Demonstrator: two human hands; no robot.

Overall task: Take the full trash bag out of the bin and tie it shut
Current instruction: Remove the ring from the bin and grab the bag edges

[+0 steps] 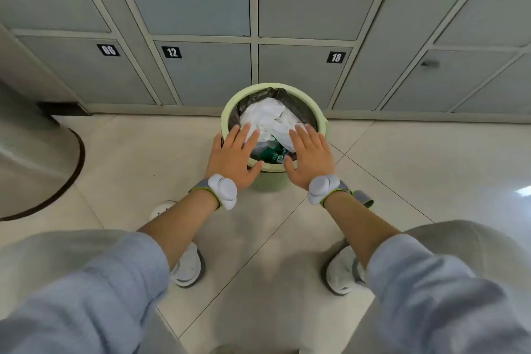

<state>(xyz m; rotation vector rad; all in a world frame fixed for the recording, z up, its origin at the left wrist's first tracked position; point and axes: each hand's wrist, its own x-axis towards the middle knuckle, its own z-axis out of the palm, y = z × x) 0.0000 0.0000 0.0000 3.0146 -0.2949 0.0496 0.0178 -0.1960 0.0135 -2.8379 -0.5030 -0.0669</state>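
A round pale green bin [230, 108] stands on the floor against a wall of lockers. A dark grey trash bag [270, 94] lines it, filled with crumpled white paper [268, 116] and a green wrapper [273, 154]. My left hand [234, 158] lies flat over the bin's near left rim, fingers spread, holding nothing. My right hand [310, 156] lies flat over the near right rim, fingers spread too, its fingertips over the white paper. Both wrists wear grey bands with a white pod.
Grey numbered lockers [201, 72] rise right behind the bin. A large metal cylinder [31, 152] stands on the floor at the left. My two white shoes [188, 266] are on the pale tiled floor [416, 158] below my forearms.
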